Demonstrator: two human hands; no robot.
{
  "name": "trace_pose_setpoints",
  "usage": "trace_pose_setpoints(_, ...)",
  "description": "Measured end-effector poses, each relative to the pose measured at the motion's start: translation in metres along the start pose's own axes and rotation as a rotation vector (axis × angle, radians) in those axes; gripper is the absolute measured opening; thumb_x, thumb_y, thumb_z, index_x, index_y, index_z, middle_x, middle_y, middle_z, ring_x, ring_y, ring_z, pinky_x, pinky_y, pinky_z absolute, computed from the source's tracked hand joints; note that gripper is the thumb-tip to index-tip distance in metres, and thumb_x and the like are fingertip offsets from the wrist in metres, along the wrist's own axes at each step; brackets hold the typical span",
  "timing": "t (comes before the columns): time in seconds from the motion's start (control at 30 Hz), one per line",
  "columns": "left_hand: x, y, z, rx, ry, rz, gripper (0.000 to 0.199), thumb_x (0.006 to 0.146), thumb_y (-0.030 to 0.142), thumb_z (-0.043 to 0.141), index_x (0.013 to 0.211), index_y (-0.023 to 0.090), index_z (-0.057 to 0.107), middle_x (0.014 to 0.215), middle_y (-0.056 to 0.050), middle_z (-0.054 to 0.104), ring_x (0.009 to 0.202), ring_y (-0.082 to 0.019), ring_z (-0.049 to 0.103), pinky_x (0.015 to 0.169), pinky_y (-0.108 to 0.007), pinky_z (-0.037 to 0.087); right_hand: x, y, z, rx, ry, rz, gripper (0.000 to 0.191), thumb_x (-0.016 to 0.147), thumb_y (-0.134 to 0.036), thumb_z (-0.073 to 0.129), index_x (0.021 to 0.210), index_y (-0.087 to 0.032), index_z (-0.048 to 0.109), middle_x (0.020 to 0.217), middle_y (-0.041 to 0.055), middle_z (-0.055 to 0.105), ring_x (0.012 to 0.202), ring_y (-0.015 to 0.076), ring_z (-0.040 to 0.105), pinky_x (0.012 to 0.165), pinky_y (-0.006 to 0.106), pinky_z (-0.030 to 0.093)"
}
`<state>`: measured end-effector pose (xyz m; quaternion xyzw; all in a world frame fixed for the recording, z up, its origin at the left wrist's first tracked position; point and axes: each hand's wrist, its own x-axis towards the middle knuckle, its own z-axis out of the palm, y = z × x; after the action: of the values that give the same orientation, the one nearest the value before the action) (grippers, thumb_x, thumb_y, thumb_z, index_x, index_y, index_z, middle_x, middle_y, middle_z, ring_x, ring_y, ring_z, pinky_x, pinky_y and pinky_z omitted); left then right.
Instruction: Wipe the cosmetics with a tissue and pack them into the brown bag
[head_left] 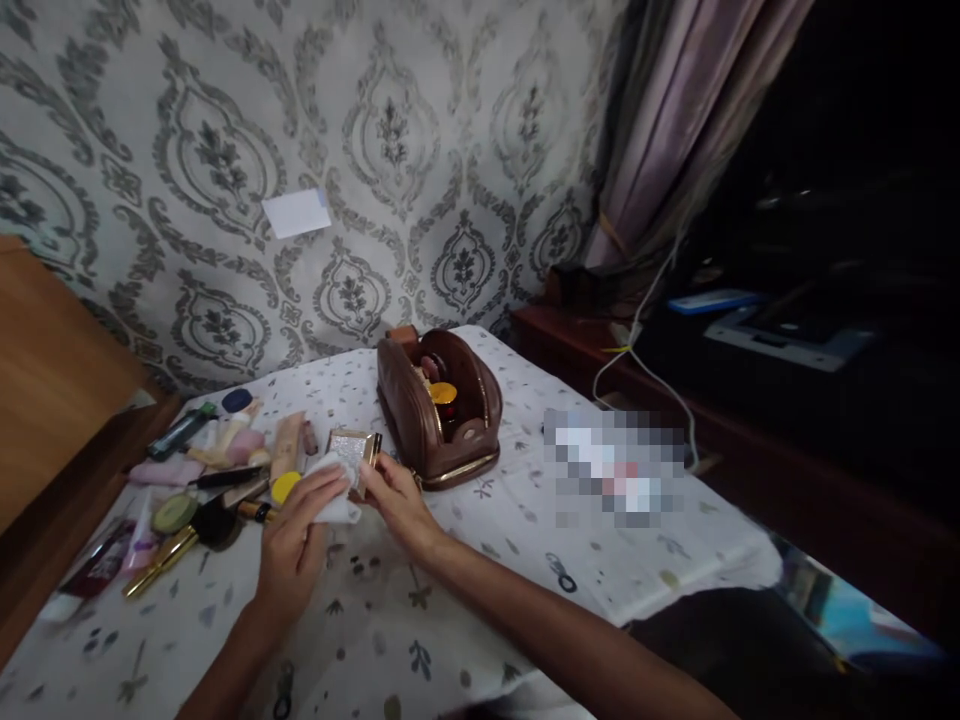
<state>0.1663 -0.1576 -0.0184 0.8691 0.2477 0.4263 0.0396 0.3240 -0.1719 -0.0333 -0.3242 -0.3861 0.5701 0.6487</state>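
A small glittery, gold-edged case [360, 445] is between my two hands over the patterned cloth. My right hand [397, 500] grips its right edge with thumb and fingers. A folded white wipe [339, 508] is in my left hand [300, 525], pressed against the left side of the case. Just behind my right hand stands an open brown bag [412, 420] with a yellow-lidded jar [442, 393] inside. Left of my hands lie many cosmetics, among them a yellow round lid [285, 487], a gold-handled brush [161, 562] and a green round container [174, 512].
The patterned cloth [450, 620] covers the table. A blurred-out item [615, 465] lies on its right part. A white cable [660, 375] hangs at the right, near a dark red ledge [559, 340]. A wooden panel [60, 370] borders the left side.
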Motion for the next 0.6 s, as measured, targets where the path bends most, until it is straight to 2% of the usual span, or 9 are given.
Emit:
trace_pose_setpoints(0.13, 0.032, 0.014, -0.008, -0.017, 0.010, 0.035, 0.047, 0.092, 0.006, 0.039, 0.134, 0.022, 0.053, 0.137, -0.009, 0.058, 0.131, -0.020, 0.052, 0.110, -0.038, 0.042, -0.004, -0.020, 0.003, -0.120, -0.113, -0.081, 0.045, 0.075, -0.062, 0.070, 0.081, -0.019, 0.056, 0.075, -0.0030, 0.056, 0.070, 0.0119, 0.052, 0.070, 0.026, 0.047)
trace_pose_setpoints(0.2, 0.049, 0.018, -0.011, -0.008, -0.038, 0.065, 0.045, 0.092, 0.007, 0.039, 0.131, 0.022, 0.055, 0.136, -0.008, 0.059, 0.129, -0.020, 0.053, 0.111, -0.038, 0.039, -0.009, -0.027, 0.005, -0.083, -0.206, -0.019, 0.047, 0.071, -0.061, 0.073, 0.079, -0.019, 0.055, 0.070, -0.0043, 0.054, 0.066, 0.0113, 0.052, 0.067, 0.026, 0.049)
trace_pose_setpoints(0.27, 0.064, 0.016, -0.015, 0.005, -0.096, 0.057, 0.040, 0.092, 0.010, 0.039, 0.125, 0.021, 0.059, 0.129, -0.007, 0.064, 0.122, -0.020, 0.058, 0.107, -0.037, 0.041, -0.013, -0.035, 0.006, 0.018, -0.241, 0.067, 0.049, 0.070, -0.062, 0.074, 0.080, -0.018, 0.056, 0.069, -0.0046, 0.053, 0.065, 0.0111, 0.054, 0.067, 0.028, 0.051)
trace_pose_setpoints(0.33, 0.079, 0.010, -0.018, 0.005, -0.083, -0.020, 0.035, 0.091, 0.014, 0.039, 0.116, 0.020, 0.064, 0.117, -0.006, 0.070, 0.110, -0.021, 0.064, 0.099, -0.035, 0.046, -0.017, -0.048, 0.002, 0.108, -0.212, 0.111, 0.049, 0.070, -0.062, 0.074, 0.080, -0.018, 0.056, 0.071, -0.0039, 0.054, 0.066, 0.0111, 0.056, 0.068, 0.029, 0.054)
trace_pose_setpoints(0.4, 0.093, 0.004, -0.019, -0.008, 0.018, -0.140, 0.032, 0.090, 0.017, 0.040, 0.107, 0.018, 0.067, 0.106, -0.005, 0.072, 0.099, -0.021, 0.066, 0.088, -0.032, 0.050, -0.018, -0.070, -0.007, 0.113, -0.171, 0.089, 0.046, 0.071, -0.059, 0.075, 0.080, -0.018, 0.056, 0.075, -0.0025, 0.055, 0.069, 0.0119, 0.057, 0.068, 0.029, 0.055)
trace_pose_setpoints(0.47, 0.107, 0.003, -0.016, -0.022, 0.123, -0.231, 0.030, 0.088, 0.018, 0.041, 0.102, 0.017, 0.067, 0.099, -0.004, 0.072, 0.093, -0.021, 0.066, 0.083, -0.031, 0.051, -0.018, -0.101, -0.022, 0.019, -0.140, 0.013, 0.042, 0.074, -0.057, 0.073, 0.080, -0.019, 0.055, 0.079, -0.0009, 0.056, 0.073, 0.0132, 0.058, 0.067, 0.029, 0.055)
trace_pose_setpoints(0.53, 0.121, 0.009, -0.007, -0.039, 0.133, -0.211, 0.030, 0.086, 0.016, 0.040, 0.101, 0.017, 0.067, 0.097, -0.004, 0.071, 0.091, -0.020, 0.065, 0.081, -0.030, 0.051, -0.013, -0.135, -0.041, -0.136, -0.065, -0.114, 0.038, 0.078, -0.053, 0.070, 0.084, -0.019, 0.056, 0.084, 0.0003, 0.057, 0.078, 0.0143, 0.058, 0.068, 0.029, 0.054)
trace_pose_setpoints(0.6, 0.137, 0.020, 0.008, -0.035, 0.016, -0.067, 0.032, 0.086, 0.013, 0.039, 0.103, 0.016, 0.066, 0.096, -0.004, 0.069, 0.090, -0.020, 0.064, 0.079, -0.029, 0.050, -0.003, -0.170, -0.059, -0.348, 0.033, -0.264, 0.033, 0.083, -0.051, 0.063, 0.087, -0.019, 0.056, 0.084, 0.0009, 0.059, 0.078, 0.0149, 0.058, 0.068, 0.029, 0.053)
